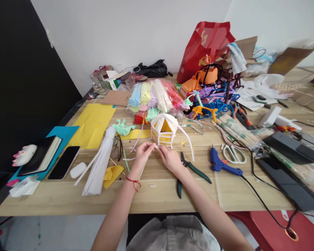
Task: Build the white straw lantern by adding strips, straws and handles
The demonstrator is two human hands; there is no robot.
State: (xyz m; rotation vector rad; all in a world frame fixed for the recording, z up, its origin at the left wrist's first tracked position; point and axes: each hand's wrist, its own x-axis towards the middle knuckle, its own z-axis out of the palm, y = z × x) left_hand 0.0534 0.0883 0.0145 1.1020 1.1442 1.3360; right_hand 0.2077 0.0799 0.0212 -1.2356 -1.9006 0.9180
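Note:
My left hand and my right hand meet at the middle of the wooden table, fingertips pinched together on a short white pipe cleaner piece. Just behind them stands a small house model built of white pipe cleaners with yellow walls. A long white pipe cleaner arcs off its right side. A red string is tied round my left wrist.
Green-handled pliers, a blue glue gun with its cord, white scissors, a bundle of white pipe cleaners, eyeglasses, a phone, bagged coloured pipe cleaners, a red bag.

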